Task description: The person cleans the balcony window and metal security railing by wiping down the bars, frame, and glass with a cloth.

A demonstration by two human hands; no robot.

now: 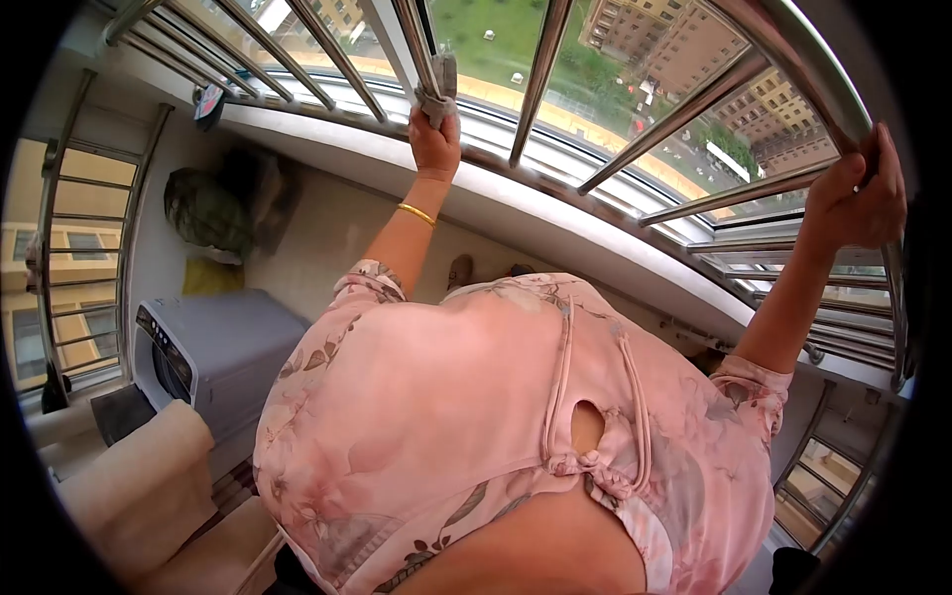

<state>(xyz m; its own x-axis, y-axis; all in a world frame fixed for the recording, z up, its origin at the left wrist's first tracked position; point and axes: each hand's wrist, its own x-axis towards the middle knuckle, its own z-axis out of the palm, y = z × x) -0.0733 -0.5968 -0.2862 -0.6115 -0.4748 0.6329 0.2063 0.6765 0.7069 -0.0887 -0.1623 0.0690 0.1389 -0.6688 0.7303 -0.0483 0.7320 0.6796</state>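
Note:
My left hand (434, 139), with a gold bracelet (416, 213) on its wrist, is closed on a grey cloth (436, 97). The cloth is wrapped round an upright metal bar in front of the window. At the right, my right hand (861, 193) grips the thick metal rail (823, 69) of the same railing, its fingers curled round it. Several shiny bars (543, 84) run between the two hands.
A white window ledge (367, 164) runs below the bars. At the left are a grey washing machine (223, 342), a dark green bundle (206, 213) and a beige padded seat (149, 486). More railings (89, 218) stand at the far left. Buildings and grass lie far below outside.

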